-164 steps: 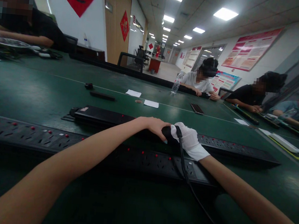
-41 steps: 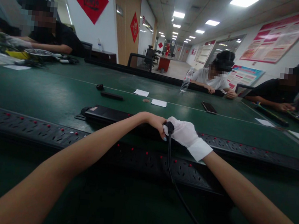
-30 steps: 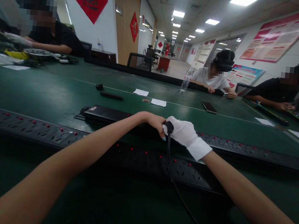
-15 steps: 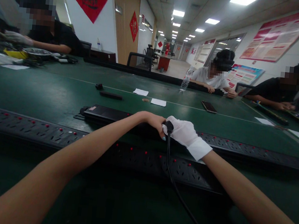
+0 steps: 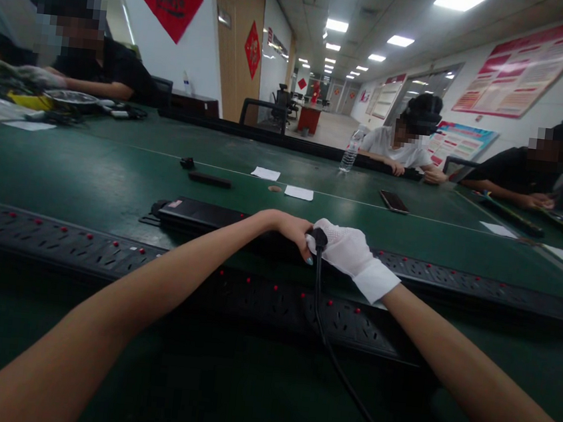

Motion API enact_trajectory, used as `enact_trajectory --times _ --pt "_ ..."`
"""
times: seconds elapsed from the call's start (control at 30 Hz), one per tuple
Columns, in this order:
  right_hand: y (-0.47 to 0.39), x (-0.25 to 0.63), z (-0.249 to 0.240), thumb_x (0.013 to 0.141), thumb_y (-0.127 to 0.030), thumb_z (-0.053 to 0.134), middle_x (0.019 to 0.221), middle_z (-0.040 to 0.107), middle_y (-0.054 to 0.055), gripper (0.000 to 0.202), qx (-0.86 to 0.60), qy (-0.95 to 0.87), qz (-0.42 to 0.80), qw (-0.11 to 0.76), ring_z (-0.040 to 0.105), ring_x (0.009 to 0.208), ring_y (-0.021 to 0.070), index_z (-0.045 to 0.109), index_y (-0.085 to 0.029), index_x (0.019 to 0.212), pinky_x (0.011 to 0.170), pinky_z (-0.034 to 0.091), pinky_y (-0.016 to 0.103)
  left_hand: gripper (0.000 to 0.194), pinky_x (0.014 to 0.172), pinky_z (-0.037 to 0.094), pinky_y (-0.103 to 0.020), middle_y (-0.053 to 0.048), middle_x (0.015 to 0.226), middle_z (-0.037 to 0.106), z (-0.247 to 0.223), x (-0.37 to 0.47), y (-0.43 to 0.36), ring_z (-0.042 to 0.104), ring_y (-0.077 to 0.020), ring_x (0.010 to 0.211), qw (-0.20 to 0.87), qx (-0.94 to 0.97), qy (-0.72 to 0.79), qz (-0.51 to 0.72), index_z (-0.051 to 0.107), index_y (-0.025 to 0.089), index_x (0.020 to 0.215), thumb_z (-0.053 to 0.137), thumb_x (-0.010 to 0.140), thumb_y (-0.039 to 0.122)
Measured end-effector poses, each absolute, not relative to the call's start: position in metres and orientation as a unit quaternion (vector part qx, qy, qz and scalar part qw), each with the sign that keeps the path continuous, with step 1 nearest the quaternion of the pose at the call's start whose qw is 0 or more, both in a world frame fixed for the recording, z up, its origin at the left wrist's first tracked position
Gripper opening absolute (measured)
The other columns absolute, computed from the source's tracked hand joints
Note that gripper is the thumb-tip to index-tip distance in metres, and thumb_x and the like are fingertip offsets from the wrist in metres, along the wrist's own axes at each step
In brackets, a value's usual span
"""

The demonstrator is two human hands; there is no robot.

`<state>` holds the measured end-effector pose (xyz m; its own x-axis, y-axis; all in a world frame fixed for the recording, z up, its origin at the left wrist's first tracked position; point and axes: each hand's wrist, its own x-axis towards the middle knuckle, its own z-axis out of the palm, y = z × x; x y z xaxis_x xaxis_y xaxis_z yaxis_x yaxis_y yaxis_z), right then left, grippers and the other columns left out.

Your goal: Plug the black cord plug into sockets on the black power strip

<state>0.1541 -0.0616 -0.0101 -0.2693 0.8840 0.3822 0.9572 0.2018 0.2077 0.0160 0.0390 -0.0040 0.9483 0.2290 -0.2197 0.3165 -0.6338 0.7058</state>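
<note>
Two long black power strips lie across the green table: a rear power strip (image 5: pixel 445 276) and a nearer power strip (image 5: pixel 262 303), both with red lights along them. My bare left hand (image 5: pixel 292 231) is wrapped over the middle of the rear strip, thumb on its near side; the other fingers are mostly hidden. Right against it, my right hand (image 5: pixel 343 248) in a white glove is closed on a black plug (image 5: pixel 319 237) at the rear strip. Its prongs are out of sight. From the plug a black cord (image 5: pixel 327 350) runs down over the nearer strip.
Beyond the strips lie white paper slips (image 5: pixel 299 193), a dark bar (image 5: pixel 209 179) and a phone (image 5: pixel 394 201). A plastic bottle (image 5: pixel 351 150) stands farther back. Other people sit around the table; cables and a yellow item (image 5: pixel 29 100) are heaped at far left.
</note>
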Motion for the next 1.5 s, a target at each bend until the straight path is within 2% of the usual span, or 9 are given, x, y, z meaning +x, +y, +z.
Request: enact_trajectory --times 0.47,1.07,1.5 --pt "-0.0617 0.1545 -0.0101 0.083 -0.051 0.031 0.076 0.064 0.004 0.038 -0.596 -0.770 -0.206 0.094 0.057 0.063 0.0166 0.055 -0.023 0.093 0.051 0.025 0.025 0.075 0.086 0.038 -0.035 -0.006 0.106 0.058 -0.0064 0.0168 0.0413 0.053 -0.0229 0.095 0.398 0.904 0.148 -0.056 0.048 0.014 0.118 0.071 0.050 0.035" --pt "-0.0609 0.1551 -0.0108 0.084 -0.051 0.030 0.077 0.064 0.004 0.039 -0.597 -0.772 -0.201 0.091 0.057 0.064 0.0170 0.055 -0.022 0.093 0.051 0.025 0.025 0.082 0.087 0.037 -0.036 -0.007 0.109 0.057 -0.0062 0.0161 0.0424 0.052 -0.0237 0.097 0.390 0.907 0.146 -0.058 0.042 0.015 0.125 0.070 0.051 0.035" --pt "-0.0633 0.1538 -0.0079 0.084 -0.050 0.031 0.078 0.064 0.006 0.041 -0.599 -0.773 -0.187 0.090 0.057 0.066 0.0173 0.056 -0.020 0.095 0.053 0.028 0.025 0.080 0.087 0.037 -0.035 -0.007 0.108 0.058 -0.0075 0.0171 0.0429 0.053 -0.0234 0.096 0.388 0.908 0.146 -0.056 0.045 0.015 0.122 0.071 0.050 0.037"
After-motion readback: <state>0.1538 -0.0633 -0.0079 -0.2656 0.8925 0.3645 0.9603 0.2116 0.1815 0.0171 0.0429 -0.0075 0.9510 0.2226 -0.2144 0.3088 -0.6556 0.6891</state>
